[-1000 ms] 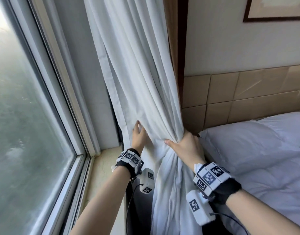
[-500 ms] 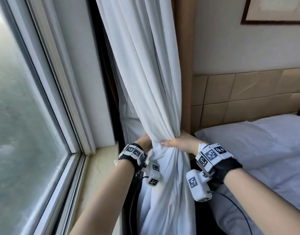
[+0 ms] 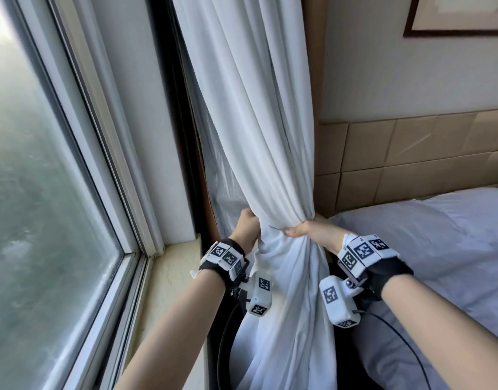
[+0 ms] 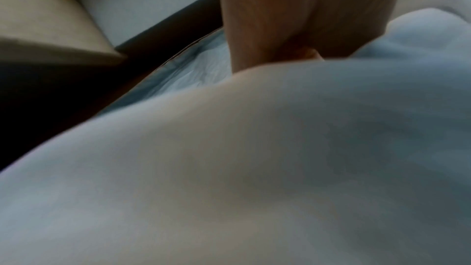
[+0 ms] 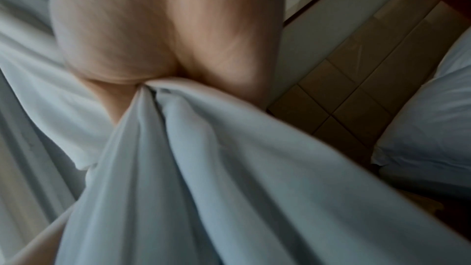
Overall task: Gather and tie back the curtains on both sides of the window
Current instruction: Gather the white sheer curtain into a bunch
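Observation:
A white curtain (image 3: 256, 122) hangs to the right of the window, bunched into a narrow bundle at waist height. My right hand (image 3: 307, 230) grips the bundle from the right, thumb across its front. My left hand (image 3: 249, 225) holds the bundle's left side, its fingers curled behind the cloth and mostly hidden. In the right wrist view the palm (image 5: 165, 37) squeezes gathered folds of the curtain (image 5: 203, 168). The left wrist view is mostly filled by blurred curtain cloth (image 4: 254, 168) with my left hand (image 4: 305, 17) above it. No tie-back shows.
The window pane (image 3: 45, 192) and its white frame (image 3: 107, 153) stand at left above a beige sill (image 3: 174, 277). A bed with a white pillow (image 3: 425, 235) and tan padded headboard (image 3: 411, 153) lies close at right. A framed picture (image 3: 456, 15) hangs above.
The curtain has been drawn from a loose spread into a tight bundle. My left hand moved from flat on the cloth to gripping its left side, and both hands came closer together.

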The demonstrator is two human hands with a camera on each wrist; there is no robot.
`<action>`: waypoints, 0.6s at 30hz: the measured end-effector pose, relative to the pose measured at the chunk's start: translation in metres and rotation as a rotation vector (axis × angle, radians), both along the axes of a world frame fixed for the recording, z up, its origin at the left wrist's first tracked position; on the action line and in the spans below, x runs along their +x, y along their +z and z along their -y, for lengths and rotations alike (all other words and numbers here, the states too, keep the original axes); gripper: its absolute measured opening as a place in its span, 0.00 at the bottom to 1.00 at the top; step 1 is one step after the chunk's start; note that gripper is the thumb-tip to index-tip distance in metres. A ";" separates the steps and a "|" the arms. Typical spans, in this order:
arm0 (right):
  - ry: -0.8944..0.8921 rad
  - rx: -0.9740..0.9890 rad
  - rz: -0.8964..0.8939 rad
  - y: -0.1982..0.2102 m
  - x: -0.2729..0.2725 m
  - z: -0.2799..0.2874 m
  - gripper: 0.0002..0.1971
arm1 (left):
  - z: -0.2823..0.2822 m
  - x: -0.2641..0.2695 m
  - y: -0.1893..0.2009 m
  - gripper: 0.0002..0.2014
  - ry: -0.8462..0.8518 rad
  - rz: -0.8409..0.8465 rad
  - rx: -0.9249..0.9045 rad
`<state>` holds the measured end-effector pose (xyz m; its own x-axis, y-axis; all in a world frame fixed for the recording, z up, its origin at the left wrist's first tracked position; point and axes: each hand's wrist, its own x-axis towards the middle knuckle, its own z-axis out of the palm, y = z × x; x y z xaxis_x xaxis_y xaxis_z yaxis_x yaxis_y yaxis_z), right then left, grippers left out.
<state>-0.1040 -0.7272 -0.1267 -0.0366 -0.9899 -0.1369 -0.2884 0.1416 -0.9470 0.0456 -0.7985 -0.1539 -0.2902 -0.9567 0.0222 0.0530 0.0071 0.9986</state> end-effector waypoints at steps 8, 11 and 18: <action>-0.075 -0.054 -0.005 0.001 -0.002 -0.006 0.25 | 0.002 0.012 -0.013 0.13 0.305 0.322 -0.312; -0.133 -0.050 -0.042 -0.001 -0.005 -0.004 0.29 | -0.004 0.023 -0.016 0.15 0.399 0.277 -0.342; -0.255 -0.074 -0.124 -0.007 -0.005 0.007 0.28 | -0.033 0.044 -0.026 0.22 0.604 0.304 -0.468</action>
